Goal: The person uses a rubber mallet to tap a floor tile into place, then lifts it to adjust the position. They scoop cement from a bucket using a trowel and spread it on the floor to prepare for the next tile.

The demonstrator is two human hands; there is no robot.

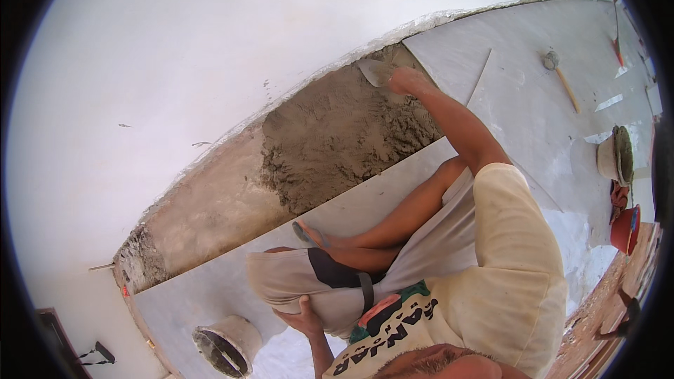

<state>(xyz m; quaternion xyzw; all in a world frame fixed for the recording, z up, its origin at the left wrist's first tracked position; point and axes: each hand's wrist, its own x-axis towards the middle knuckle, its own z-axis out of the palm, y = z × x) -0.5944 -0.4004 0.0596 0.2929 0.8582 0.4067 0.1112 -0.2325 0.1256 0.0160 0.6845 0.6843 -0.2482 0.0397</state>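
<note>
My right hand (410, 82) is closed round the handle of a trowel (376, 72). The trowel's blade lies at the far end of a bed of wet grey mortar (330, 133), close to the wall and the edge of a large grey tile (449, 49). Against my bent left knee rests my left hand (303, 317), thumb apart from the fingers and nothing seen in it. Left of the mortar, bare rough floor (210, 228) shows along the wall.
A bucket (242, 333) with mortar inside stands at the lower left. To the right are a mallet (562, 83) on the tiles, another mortar-smeared bucket (609, 156) and a red bucket (625, 231). The white wall (196, 49) bounds the strip; my sandalled foot (312, 235) sits beside it.
</note>
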